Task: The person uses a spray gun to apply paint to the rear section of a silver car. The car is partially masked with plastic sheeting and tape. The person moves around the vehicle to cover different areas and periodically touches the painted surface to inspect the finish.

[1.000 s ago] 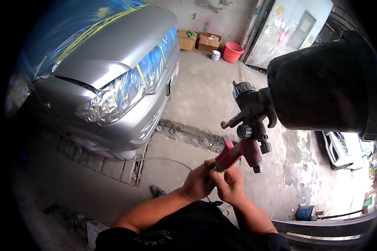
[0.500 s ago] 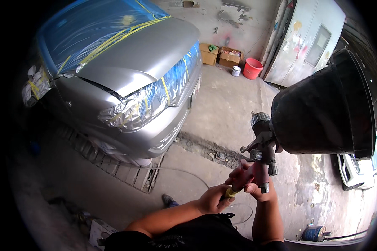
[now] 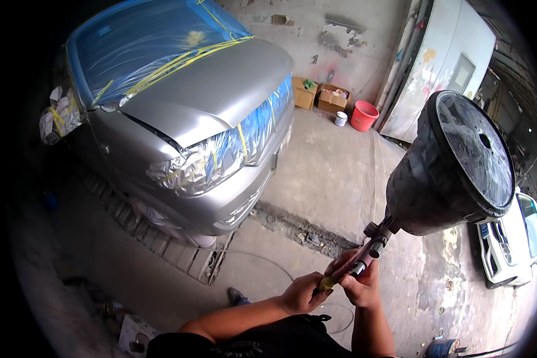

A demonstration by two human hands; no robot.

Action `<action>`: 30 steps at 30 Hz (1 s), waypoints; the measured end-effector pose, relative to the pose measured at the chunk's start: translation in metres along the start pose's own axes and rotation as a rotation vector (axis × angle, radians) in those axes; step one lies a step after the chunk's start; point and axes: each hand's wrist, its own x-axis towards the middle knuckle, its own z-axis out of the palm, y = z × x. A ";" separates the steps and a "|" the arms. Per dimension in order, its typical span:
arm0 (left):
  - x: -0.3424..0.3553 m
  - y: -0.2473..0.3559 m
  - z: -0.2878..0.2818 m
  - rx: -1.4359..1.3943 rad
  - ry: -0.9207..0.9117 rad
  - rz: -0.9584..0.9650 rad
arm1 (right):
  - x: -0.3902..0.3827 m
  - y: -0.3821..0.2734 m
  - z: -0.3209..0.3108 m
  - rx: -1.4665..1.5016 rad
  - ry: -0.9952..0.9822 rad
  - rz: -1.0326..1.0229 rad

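Fingers of both hands are closed, and they meet low in the middle of the head view. Those of the right hand (image 3: 364, 285) wrap the reddish grip of a spray gun (image 3: 370, 247), while the left hand (image 3: 301, 293) pinches a yellowish fitting (image 3: 324, 284) at the bottom end of that grip, thumb and forefinger narrow around it. Whether the fitting is being turned cannot be told.

Above the hands the gun rises tilted to the right, and a big dark cup (image 3: 453, 164) sits on top of it, its round lid facing up and to the right. That cup looks like the heavy end, so the whole tool is probably top-heavy and wants to tip; the firm hold belongs on the grip, as the right hand has it, not on the cup, whose paint-crusted wall seems rough but too broad to grasp. The metal body looks stiff and hard, unlikely to bend, and the small knobs near the neck could slip under paint-slick fingers.

Left of the hands, well apart, stands a silver car (image 3: 209, 113) with its windscreen and lamps masked in blue film and yellow tape. A thin hose (image 3: 268, 262) trails across the concrete floor (image 3: 334, 173). By the far wall stand cardboard boxes (image 3: 319, 95) and a red bucket (image 3: 364, 116).
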 end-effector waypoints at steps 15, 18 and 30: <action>0.002 -0.040 0.018 0.215 -0.191 -0.027 | 0.013 -0.009 0.047 -0.465 0.501 -0.059; 0.003 -0.028 0.015 0.281 -0.206 0.043 | 0.002 0.002 0.032 -0.532 0.482 0.021; -0.029 -0.039 -0.009 0.162 -0.400 -0.321 | -0.020 0.013 0.004 -0.567 0.483 0.128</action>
